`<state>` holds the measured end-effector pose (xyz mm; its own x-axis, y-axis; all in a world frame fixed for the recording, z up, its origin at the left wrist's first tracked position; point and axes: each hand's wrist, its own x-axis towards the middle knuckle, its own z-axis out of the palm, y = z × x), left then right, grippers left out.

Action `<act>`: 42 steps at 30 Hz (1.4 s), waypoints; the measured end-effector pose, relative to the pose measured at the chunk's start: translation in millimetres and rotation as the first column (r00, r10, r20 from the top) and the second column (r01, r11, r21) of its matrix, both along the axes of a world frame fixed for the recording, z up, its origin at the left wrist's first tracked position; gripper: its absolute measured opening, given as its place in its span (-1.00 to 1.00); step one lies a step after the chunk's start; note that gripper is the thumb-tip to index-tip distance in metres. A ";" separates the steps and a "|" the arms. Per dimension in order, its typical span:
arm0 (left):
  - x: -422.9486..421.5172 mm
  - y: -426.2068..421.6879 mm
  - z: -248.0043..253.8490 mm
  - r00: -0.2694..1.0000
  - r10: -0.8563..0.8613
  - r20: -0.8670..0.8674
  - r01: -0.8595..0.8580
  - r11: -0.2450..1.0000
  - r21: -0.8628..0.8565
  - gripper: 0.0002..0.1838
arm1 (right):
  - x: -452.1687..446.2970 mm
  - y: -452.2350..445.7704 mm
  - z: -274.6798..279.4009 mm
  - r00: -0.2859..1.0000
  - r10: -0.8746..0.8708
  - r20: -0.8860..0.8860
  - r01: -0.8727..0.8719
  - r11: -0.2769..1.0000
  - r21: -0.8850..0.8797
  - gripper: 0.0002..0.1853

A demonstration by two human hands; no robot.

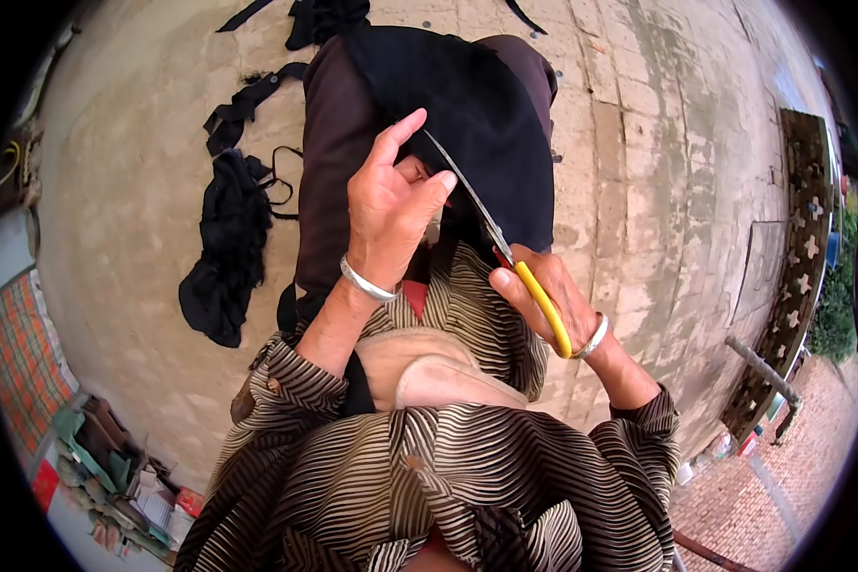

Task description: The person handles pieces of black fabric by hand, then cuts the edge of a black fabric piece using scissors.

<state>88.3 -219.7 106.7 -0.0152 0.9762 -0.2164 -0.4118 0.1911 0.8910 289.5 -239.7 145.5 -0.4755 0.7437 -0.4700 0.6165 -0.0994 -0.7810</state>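
Black cloth is spread over the lap and knees. My left hand is at its near left edge, forefinger stretched out and the other fingers curled in on the cloth, partly hidden behind the thumb. In my right hand is a pair of scissors with yellow handles. Their long metal blades slant up and left across the cloth, close to my left thumb, with the tip near the left forefinger. The blades look closed or nearly so. A silvery bracelet circles each wrist.
Black cloth scraps and a twisted black strip lie on the paved floor to the left. Another black bundle sits beyond the knees. A low pierced wall runs along the right. Piled goods stand at lower left.
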 end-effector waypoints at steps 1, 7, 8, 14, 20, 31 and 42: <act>-0.8 0.4 -0.8 1.000 -0.001 -0.002 0.001 1.000 0.000 -0.33 | 0.1 -0.6 -1.0 1.000 -0.001 -0.002 0.001 1.000 0.000 -0.40; 1.1 1.9 1.0 0.998 0.043 0.044 -0.045 0.998 0.042 -0.25 | 4.4 -1.4 0.8 0.995 0.069 -0.071 -0.075 0.993 -0.096 -0.35; 1.1 1.4 2.6 0.997 0.034 0.064 -0.037 0.998 0.053 -0.21 | 4.1 -0.7 1.5 0.991 0.068 -0.112 -0.083 0.987 -0.136 -0.34; 1.5 1.3 7.4 0.991 0.010 0.136 -0.021 0.997 0.080 -0.12 | 1.1 2.1 -0.6 0.981 0.030 -0.190 -0.058 0.988 -0.144 -0.32; 0.1 1.0 6.8 0.987 0.003 0.159 -0.017 0.996 0.084 -0.13 | -4.4 6.0 -1.2 0.995 -0.005 -0.098 -0.011 0.987 -0.162 -0.35; 1.3 -1.0 4.3 0.992 0.013 0.127 -0.023 0.996 0.084 -0.10 | -5.2 8.2 6.6 0.998 0.026 -0.064 -0.035 0.988 -0.148 -0.35; -1.7 0.4 0.7 0.994 0.011 0.111 -0.023 0.994 0.105 -0.01 | -13.0 16.0 0.5 0.999 0.015 -0.028 -0.019 0.993 -0.119 -0.36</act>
<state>86.6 -219.3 107.4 -0.0138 0.9935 -0.1127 -0.5107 0.0899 0.8551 276.5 -223.6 146.0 -0.5014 0.6751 -0.5411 0.5974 -0.1823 -0.7810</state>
